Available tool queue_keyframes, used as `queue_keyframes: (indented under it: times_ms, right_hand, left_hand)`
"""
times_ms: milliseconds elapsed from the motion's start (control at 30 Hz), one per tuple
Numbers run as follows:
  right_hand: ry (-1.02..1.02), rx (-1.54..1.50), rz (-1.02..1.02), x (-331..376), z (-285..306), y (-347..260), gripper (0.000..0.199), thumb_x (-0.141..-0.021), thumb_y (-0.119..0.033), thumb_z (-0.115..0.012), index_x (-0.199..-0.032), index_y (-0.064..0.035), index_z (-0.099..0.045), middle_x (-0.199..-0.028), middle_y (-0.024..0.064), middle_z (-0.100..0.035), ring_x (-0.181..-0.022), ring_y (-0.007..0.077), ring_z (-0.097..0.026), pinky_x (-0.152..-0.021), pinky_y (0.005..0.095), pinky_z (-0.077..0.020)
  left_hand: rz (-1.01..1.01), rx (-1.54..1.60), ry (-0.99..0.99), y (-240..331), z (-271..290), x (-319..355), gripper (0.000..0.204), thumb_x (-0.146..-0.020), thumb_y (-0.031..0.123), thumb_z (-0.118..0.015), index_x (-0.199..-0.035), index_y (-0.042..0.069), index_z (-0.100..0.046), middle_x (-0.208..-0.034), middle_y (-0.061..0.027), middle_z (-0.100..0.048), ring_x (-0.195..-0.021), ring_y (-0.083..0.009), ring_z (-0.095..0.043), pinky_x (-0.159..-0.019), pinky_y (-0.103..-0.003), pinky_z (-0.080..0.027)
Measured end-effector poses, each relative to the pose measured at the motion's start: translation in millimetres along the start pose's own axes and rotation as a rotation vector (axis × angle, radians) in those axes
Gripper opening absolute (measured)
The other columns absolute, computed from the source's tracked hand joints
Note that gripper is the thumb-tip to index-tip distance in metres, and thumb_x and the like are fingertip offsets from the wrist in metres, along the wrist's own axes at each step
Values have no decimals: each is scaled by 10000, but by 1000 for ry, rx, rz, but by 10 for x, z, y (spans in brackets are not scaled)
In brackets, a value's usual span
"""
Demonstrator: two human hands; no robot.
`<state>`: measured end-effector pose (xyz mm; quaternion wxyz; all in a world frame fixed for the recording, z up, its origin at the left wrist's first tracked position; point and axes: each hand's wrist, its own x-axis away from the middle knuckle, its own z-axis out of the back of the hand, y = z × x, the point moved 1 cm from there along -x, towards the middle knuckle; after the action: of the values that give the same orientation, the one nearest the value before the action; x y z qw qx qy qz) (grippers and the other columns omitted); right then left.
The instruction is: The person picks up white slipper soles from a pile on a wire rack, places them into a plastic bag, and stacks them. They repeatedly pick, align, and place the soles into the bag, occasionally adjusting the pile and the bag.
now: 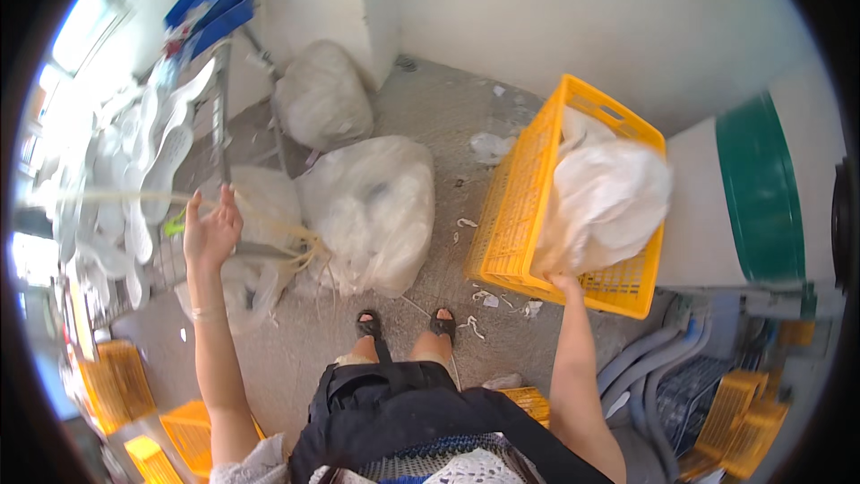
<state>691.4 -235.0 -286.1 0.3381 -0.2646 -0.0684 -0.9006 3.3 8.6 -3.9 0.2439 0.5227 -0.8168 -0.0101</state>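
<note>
Room: a corner with white walls (pixel 555 9) and a grey speckled concrete floor (pixel 439 116) littered with small white scraps.
Machine: a large white unit with a green band (pixel 761 188) stands at the right, just beside the crate.
Bags on floor: 3 bulging clear plastic sacks (pixel 372 211) lie left of centre, 1 far in the corner, 2 nearer, touching each other.
Rack: a metal frame (pixel 219 116) at the far left carries many white shoe insoles (pixel 148 170).
Yellow crate: the yellow crate (pixel 537 206) is tilted on its side, right of centre, its open top facing right; it is off the floor at its near edge.
White bag: a filled white bag (pixel 609 197) bulges out of the crate's opening.
Stacks: more yellow crates (pixel 134 394) sit near left; grey and yellow crates (pixel 717 403) are piled near right.
Right hand: the right hand (pixel 563 281) is closed on the crate's lower near rim, holding it.
Left hand: the left hand (pixel 211 231) is raised, palm up, fingers loosely curled around pale cords (pixel 269 229) that run to the nearest sack.
Feet: 2 dark sandals (pixel 405 323) stand on the floor between the sacks and the crate.
</note>
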Motion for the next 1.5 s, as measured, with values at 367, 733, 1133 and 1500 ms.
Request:
queue_keyframes:
  times_ms: [367, 733, 1133, 1500]
  right_hand:
    - [-208, -462, 1251, 2549, -200, -3353, 167, -839, -60, -597, -996, -13, -629, -1071, 142, -635, -1059, 298, -583, -945, 390, -437]
    - [27, -50, 1653, 4491, -1909, -7839, 581, -786, -121, -658, -1305, 37, -453, -1299, 227, -521, -1211, 386, -485, -1026, 440, -390]
    - [65, 423, 1545, 4346, -2109, -8990, 326, -743, -165, -681, -1011, 8, -610, -1102, 181, -592, -1004, 331, -593, -822, 427, -475]
    - [-265, 95, 929, 6345, -797, -8516, 208, -787, -186, -689, -776, 16, -642, -627, 153, -617, -530, 210, -562, -558, 364, -456]
  left_hand:
    - [-539, -613, 293, -397, -475, -593, 717, -885, 662, -488, -723, -15, -661, -666, -119, -663, -579, -228, -630, -598, -363, -518]
    - [-108, -1516, 1085, 726, 2790, 3505, 451, -882, 292, -631, -1204, -16, -561, -1167, -218, -598, -1051, -304, -612, -884, -377, -490]
    - [-154, -1153, 475, 3072, 3910, 3160, 426, -932, 266, -613, -1250, -11, -551, -1136, -152, -643, -1058, -184, -601, -909, -319, -479]
    - [-472, -983, 549, 5372, 3889, 2335, 1018, -708, 285, -840, -1435, -67, -220, -1356, -255, -398, -1257, -316, -457, -1018, -392, -429]
